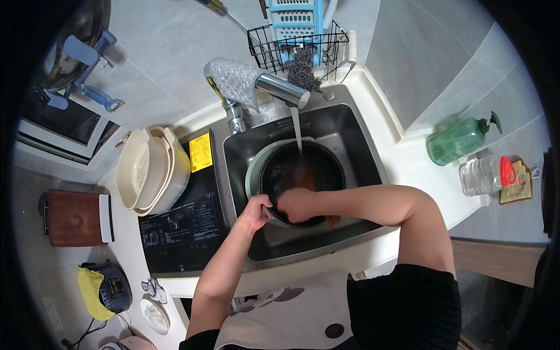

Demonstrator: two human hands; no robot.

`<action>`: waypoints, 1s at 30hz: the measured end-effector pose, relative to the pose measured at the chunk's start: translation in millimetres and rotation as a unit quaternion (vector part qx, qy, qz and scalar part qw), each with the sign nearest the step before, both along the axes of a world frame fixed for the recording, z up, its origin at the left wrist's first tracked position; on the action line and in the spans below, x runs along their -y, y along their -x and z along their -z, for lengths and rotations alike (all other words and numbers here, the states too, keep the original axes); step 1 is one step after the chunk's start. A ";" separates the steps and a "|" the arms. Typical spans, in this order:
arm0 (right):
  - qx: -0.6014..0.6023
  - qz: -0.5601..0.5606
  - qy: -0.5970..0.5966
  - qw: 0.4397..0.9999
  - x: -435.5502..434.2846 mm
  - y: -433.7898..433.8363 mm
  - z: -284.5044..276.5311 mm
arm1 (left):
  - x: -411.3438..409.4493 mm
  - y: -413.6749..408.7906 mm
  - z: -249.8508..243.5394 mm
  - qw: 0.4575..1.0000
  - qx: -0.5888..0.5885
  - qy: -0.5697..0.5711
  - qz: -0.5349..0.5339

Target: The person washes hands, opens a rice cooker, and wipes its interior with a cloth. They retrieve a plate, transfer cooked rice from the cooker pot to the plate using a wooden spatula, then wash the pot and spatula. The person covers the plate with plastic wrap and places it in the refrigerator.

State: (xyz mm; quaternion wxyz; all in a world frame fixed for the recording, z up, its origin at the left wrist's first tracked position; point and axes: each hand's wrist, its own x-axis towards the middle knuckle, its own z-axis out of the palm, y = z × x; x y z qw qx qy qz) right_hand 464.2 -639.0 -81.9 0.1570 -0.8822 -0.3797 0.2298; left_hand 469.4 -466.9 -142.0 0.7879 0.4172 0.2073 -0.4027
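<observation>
A black pot [323,162] sits tilted in a pale green basin [256,170] inside the dark sink [350,127]. My left hand [257,211] grips the pot's rim on its near left side. Fingers curled, my right hand [302,204] reaches down into the pot and looks blurred; whether it holds anything is hidden. Reddish-brown matter shows in the pot beyond that hand. Another reddish-brown piece [333,220] shows below my right wrist; what it is, I cannot tell. Water [297,127] runs from the chrome faucet [282,89] into the pot.
Nested cream colanders and basins [144,170] stand on the black cover panel [183,236] left of the sink. A wire basket [262,48] holds a blue grater [295,19] and steel wool [302,72] behind. A green pump bottle [457,142] and clear jar [479,176] are at right.
</observation>
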 end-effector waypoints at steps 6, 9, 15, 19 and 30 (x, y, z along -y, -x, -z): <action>0.085 0.124 0.123 0.981 25.4 -49.2 39.9 | 8.9 3.8 -19.7 1.000 0.009 -0.003 0.007; -0.054 0.025 0.246 0.967 32.6 -58.5 44.0 | 8.4 5.8 -18.3 1.000 -0.018 0.004 0.017; 0.093 0.159 0.076 0.980 22.3 -40.0 -14.4 | 6.4 10.0 -3.5 0.999 -0.020 -0.027 -0.016; 0.210 0.257 -0.185 0.925 -0.9 -59.6 -29.2 | 4.8 10.1 -3.8 0.996 -0.062 0.050 -0.028; 0.237 0.251 -0.195 0.918 -36.5 -117.8 -51.7 | 25.4 16.2 -24.2 0.996 -0.082 0.028 -0.026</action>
